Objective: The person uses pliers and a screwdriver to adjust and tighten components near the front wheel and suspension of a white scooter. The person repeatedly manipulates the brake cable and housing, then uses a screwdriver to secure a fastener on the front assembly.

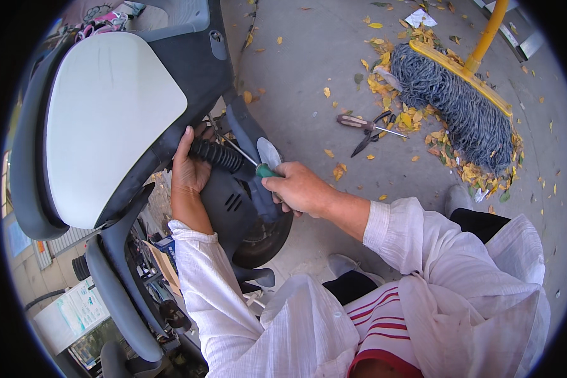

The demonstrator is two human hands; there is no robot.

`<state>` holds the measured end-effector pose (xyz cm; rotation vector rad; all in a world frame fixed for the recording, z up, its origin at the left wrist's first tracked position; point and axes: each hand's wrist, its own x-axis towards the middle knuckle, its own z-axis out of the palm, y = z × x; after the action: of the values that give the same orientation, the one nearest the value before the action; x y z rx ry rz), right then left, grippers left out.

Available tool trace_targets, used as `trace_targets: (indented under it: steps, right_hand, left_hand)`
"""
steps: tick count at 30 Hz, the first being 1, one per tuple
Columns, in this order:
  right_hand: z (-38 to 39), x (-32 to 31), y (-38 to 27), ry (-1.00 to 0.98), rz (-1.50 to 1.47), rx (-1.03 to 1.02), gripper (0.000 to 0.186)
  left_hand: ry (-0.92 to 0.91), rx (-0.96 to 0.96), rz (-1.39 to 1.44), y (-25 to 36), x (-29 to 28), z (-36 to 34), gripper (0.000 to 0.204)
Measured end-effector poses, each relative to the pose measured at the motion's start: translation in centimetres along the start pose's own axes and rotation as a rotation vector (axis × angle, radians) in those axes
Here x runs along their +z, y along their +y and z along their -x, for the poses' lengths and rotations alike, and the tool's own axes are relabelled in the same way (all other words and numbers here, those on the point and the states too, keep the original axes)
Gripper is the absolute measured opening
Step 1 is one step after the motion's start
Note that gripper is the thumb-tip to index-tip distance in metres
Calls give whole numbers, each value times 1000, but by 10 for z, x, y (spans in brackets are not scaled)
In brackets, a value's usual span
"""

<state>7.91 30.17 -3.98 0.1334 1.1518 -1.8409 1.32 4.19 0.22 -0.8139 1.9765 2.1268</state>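
In the middle, my right hand (296, 188) is wrapped round the green handle of a screwdriver (266, 170). Its metal shaft slants up and left into an opening under the dark bodywork of a scooter (198, 63) with a white panel. Where the tip meets the scooter is hidden. My left hand (189, 162) reaches up beside a black ribbed coil or boot (217, 155), thumb raised and the other fingers out of sight behind the parts. What those fingers touch cannot be seen. Below lie a slotted dark cover (234, 201) and a black wheel (264, 242).
On the grey ground to the right lie a second screwdriver (356, 121) and dark-bladed scissors (366, 140), crossing each other. Beyond them a grey mop (450, 101) with a yellow handle rests among yellow leaves. A cardboard box (164, 268) and clutter stand at lower left.
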Motion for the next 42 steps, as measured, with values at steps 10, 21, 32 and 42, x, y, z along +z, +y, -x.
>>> trace_targets:
  steps: [10, 21, 32, 42]
  right_hand:
    - [1, 16, 15, 51, 28, -34, 32]
    - [-8, 19, 28, 79, 86, -70, 28]
    - [-7, 26, 34, 231, 360, -266, 34]
    - [-7, 30, 27, 49, -68, -1, 31]
  left_hand:
    - [7, -8, -13, 1, 1, 1, 68]
    - [11, -16, -29, 2, 2, 1, 69]
    - [7, -31, -35, 1, -1, 0, 68]
    - [-14, -38, -12, 3, 1, 2, 67]
